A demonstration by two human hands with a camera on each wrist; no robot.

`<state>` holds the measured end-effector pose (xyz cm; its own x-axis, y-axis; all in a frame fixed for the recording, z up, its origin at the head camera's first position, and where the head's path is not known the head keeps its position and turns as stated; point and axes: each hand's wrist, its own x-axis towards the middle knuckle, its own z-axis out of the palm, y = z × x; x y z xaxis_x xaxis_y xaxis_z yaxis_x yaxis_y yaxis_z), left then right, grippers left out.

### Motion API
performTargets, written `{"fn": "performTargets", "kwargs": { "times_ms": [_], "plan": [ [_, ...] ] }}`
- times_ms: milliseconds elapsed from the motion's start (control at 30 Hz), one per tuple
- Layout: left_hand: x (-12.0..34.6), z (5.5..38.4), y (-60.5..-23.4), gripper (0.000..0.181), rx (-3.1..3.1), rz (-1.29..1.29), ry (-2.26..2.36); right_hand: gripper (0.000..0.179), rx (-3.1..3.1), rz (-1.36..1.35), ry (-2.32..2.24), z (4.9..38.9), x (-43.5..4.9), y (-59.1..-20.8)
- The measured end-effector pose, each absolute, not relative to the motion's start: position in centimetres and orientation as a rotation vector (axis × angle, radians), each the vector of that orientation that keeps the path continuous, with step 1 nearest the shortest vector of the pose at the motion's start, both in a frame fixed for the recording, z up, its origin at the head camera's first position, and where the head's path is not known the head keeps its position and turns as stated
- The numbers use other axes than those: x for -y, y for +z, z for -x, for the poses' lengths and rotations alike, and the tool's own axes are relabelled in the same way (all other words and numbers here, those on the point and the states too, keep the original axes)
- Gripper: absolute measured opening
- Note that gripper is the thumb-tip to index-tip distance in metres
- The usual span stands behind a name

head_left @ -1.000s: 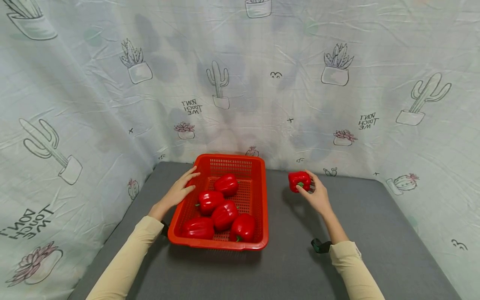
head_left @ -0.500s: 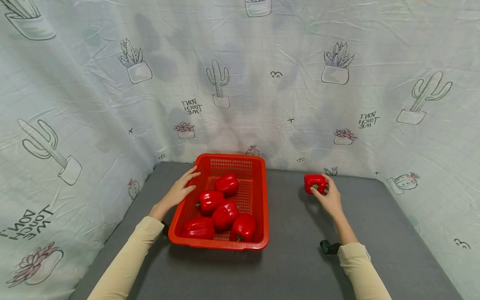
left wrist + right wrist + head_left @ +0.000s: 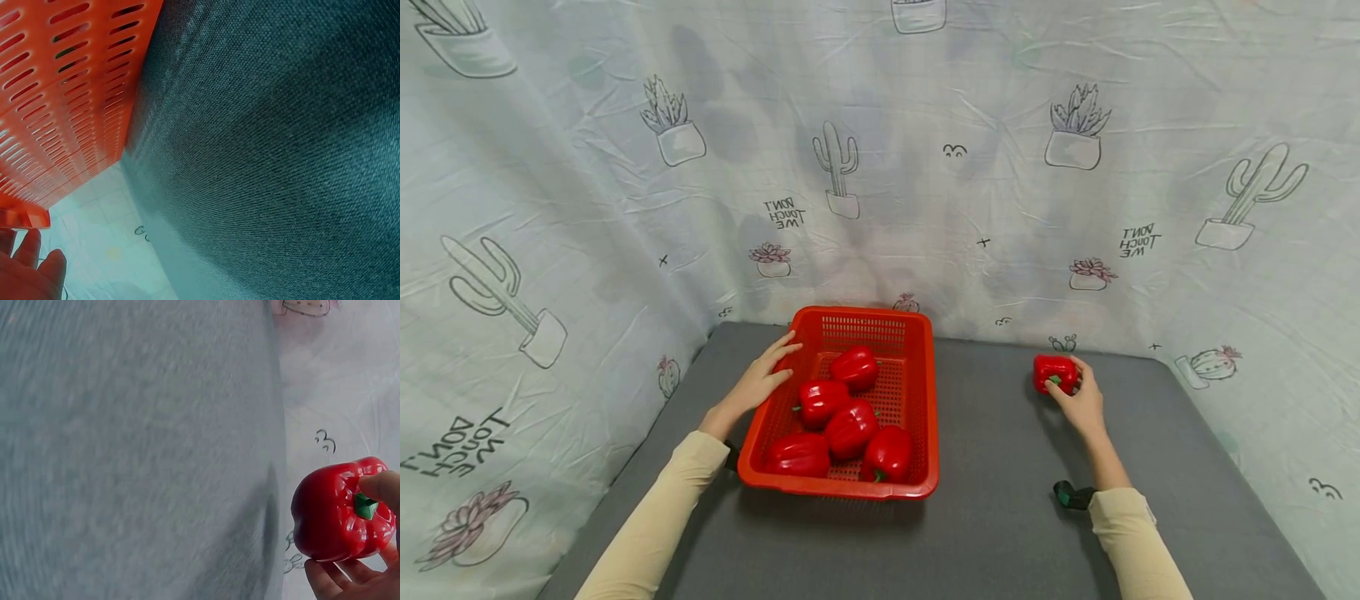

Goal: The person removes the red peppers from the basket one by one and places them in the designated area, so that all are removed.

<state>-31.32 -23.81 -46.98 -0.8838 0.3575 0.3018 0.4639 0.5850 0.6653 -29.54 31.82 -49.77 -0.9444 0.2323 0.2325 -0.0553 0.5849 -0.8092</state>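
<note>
My right hand (image 3: 1078, 404) grips a red bell pepper (image 3: 1054, 374) near the back right of the table, thumb beside its green stem. In the right wrist view the same bell pepper (image 3: 337, 512) sits between thumb and fingers, stem end facing the hand. An orange-red plastic basket (image 3: 934, 400) stands left of centre with several red bell peppers (image 3: 850, 429) lying in it. On the basket's left rim rests my left hand (image 3: 756, 386), its fingers stretched out. The left wrist view has the basket's slotted side wall (image 3: 69, 94), with the left fingertips (image 3: 53, 265) by its rim.
Dark grey cloth covers the table (image 3: 985, 517). A pale curtain (image 3: 1000, 167) printed with potted cacti hangs along the back and both sides. On the right wrist sits a small dark camera (image 3: 1071, 495).
The right hand has carried its bell pepper to the right and a little downward, away from the basket. My left hand and the basket stay where they were.
</note>
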Motion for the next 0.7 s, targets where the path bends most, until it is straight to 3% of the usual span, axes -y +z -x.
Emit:
{"fn": "performTargets", "kwargs": {
  "times_ms": [700],
  "plan": [
    [23.8, 31.3, -47.1, 0.045, 2.683, 0.693, -1.197, 0.071, 2.469, 0.223, 1.356, 28.9, -33.9, -51.3]
  ]
}}
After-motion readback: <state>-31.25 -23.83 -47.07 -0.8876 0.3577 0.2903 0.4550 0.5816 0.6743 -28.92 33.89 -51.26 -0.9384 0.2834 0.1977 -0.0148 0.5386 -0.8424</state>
